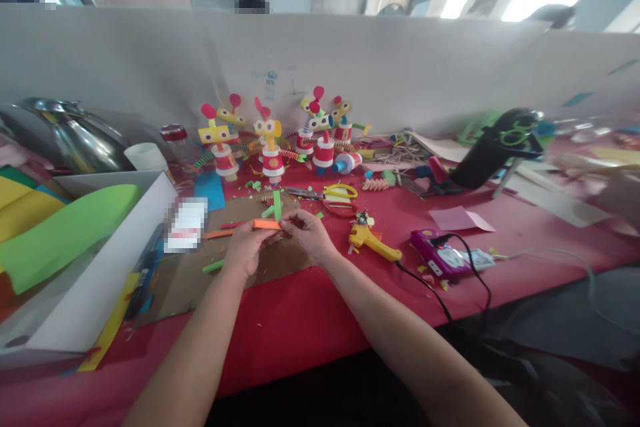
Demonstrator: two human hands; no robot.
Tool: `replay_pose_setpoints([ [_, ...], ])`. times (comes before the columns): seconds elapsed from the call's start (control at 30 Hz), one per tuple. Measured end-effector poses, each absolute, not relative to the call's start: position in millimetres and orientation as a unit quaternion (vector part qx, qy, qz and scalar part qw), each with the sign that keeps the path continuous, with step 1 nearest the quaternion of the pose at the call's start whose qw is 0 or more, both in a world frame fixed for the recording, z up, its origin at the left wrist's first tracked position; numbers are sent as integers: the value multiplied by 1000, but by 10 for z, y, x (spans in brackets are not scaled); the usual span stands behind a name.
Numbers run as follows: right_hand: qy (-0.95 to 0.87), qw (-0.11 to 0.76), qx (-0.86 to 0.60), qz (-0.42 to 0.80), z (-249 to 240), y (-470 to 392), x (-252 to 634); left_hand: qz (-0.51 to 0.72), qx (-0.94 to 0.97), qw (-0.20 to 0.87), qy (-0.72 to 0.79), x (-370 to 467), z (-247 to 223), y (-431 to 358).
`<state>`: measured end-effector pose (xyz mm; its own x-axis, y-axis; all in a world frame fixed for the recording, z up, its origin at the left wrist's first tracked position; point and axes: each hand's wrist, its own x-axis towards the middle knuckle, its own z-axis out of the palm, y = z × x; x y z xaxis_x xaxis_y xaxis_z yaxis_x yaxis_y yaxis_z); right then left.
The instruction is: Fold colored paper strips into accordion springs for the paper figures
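Observation:
Over a brown cardboard sheet (295,265), my left hand (246,248) is closed on an orange paper strip (267,224). A green paper strip (277,205) stands up at a right angle to the orange one, at its right end. There the fingers of my right hand (309,235) pinch the strips where they meet. My fingertips partly cover the joint. Beside my left hand, another orange strip (219,234) and a short green strip (213,267) lie on the cardboard. Scissors (340,192) with yellow handles lie just beyond my right hand.
Several paper-cup figures (271,159) stand at the back of the red table. A yellow glue gun (373,243) and a purple power strip (443,255) with cords lie right. At left are a white box (107,250), a steel jug (83,137) and a paper cup (146,157).

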<state>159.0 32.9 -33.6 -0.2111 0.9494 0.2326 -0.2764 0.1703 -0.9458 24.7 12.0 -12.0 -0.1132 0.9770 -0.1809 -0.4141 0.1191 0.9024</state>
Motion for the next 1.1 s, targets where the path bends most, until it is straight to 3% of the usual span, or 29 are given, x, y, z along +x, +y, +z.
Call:
replay_pose_setpoints([
  [1.1,-500,588,-335,541,-352,321,1545,602,381,562,421,339,-182,117],
])
